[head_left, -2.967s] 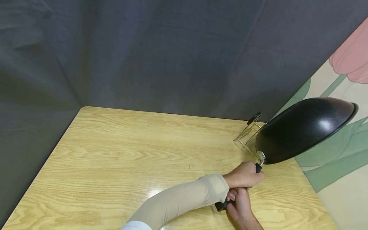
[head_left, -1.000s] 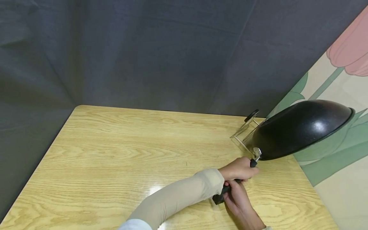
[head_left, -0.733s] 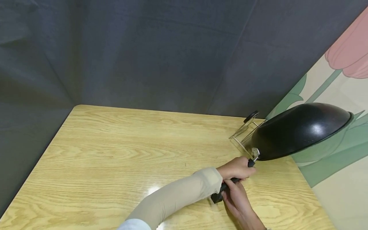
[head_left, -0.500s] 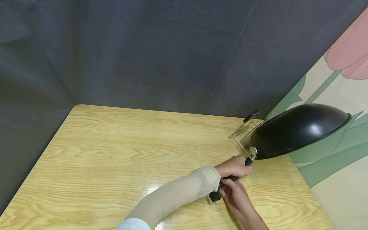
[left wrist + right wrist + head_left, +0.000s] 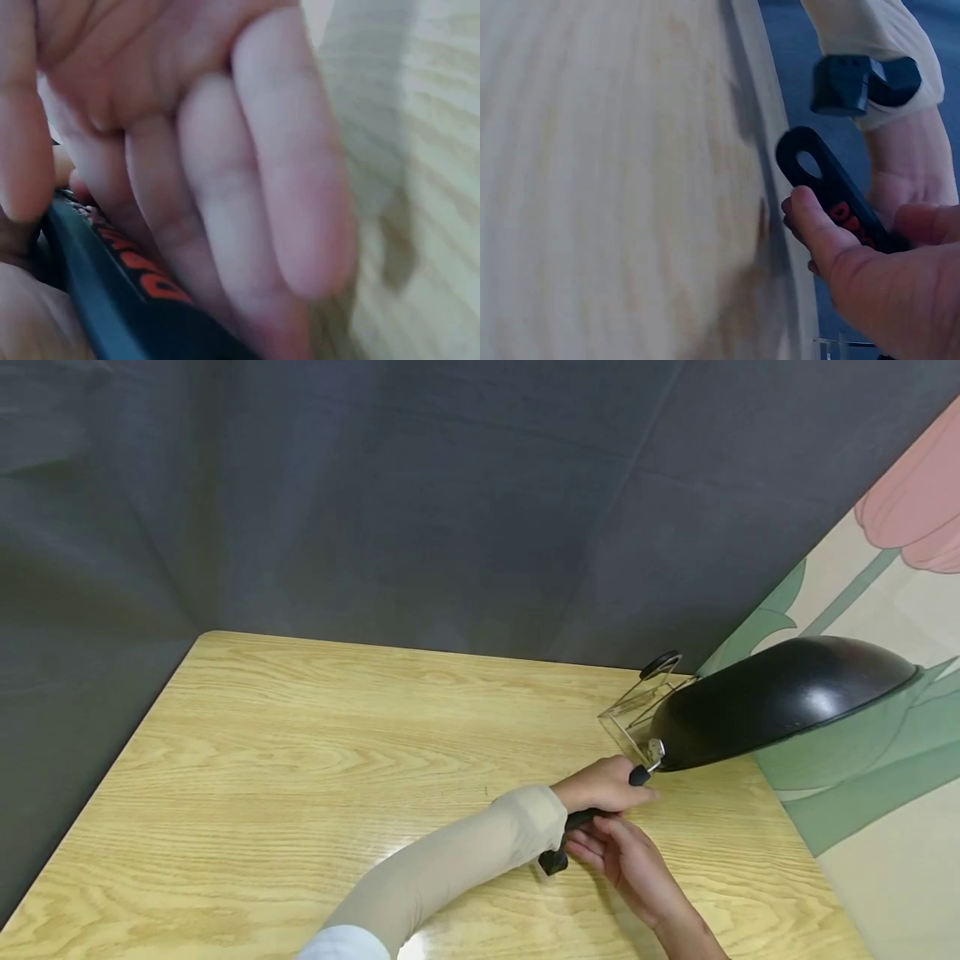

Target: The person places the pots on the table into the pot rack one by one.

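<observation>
In the head view, a black wok (image 5: 787,697) is tipped on its side at the right, its rounded underside towards me. My left hand (image 5: 603,783), at the end of a beige sleeve, grips the black handle (image 5: 641,774) near its metal bracket. My right hand (image 5: 633,864) lies just below, fingers fairly straight along the handle's lower part. The left wrist view shows those extended fingers (image 5: 225,180) beside the handle (image 5: 112,285) with red lettering. In the right wrist view the handle's holed end (image 5: 802,150) passes between my right hand's thumb and fingers (image 5: 817,225).
A wire rack (image 5: 633,710) with a black end piece stands beside the wok on the wooden table (image 5: 337,760). A dark curtain (image 5: 420,510) hangs behind. The wall with painted flowers (image 5: 885,760) is close on the right. A black block (image 5: 553,862) sits at my left wrist.
Both hands and the wok have drifted slightly left and up in the head view, the wok tilting flatter. My right hand has loosened its hold, its fingers straightening off the handle.
</observation>
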Demonstrator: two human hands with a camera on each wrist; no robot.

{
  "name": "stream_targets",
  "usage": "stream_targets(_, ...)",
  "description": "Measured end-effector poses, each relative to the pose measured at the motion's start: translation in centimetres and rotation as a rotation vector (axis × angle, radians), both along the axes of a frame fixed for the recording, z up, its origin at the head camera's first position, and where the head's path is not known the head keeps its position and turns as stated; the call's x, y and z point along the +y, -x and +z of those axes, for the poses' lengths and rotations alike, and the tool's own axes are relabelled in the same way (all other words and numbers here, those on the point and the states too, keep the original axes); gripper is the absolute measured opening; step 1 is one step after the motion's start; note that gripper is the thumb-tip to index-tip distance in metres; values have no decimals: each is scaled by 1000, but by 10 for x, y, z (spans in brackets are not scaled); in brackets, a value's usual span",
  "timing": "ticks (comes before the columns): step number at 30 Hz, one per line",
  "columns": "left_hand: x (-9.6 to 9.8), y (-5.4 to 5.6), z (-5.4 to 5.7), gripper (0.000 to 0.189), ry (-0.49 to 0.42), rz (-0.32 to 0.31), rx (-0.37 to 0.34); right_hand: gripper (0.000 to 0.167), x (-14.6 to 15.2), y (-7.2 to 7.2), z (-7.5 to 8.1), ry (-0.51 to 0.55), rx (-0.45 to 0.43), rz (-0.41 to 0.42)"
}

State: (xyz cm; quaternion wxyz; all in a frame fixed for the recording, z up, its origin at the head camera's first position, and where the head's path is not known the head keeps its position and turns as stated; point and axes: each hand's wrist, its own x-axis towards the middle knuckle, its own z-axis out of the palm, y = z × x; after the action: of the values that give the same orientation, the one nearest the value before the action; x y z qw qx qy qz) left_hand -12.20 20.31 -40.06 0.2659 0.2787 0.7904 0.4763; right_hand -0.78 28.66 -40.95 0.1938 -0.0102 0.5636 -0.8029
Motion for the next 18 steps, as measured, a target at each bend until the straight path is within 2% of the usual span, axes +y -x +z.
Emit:
stream_targets(4, -7, 8, -4, 27, -8, -36, 55, 30, 4, 6, 5, -16, 45, 63)
stream_targets(9, -19, 18, -7, 22, -20, -91, 143, 32, 8, 15, 10, -64, 95, 70)
stream_targets(12, -26, 23, -9, 28, -6, -115, 200, 32, 8, 20, 12, -89, 117, 82)
stream_targets(18, -42, 32, -10, 34, 21, -162, 272, 32, 6, 30, 15, -233, 152, 92)
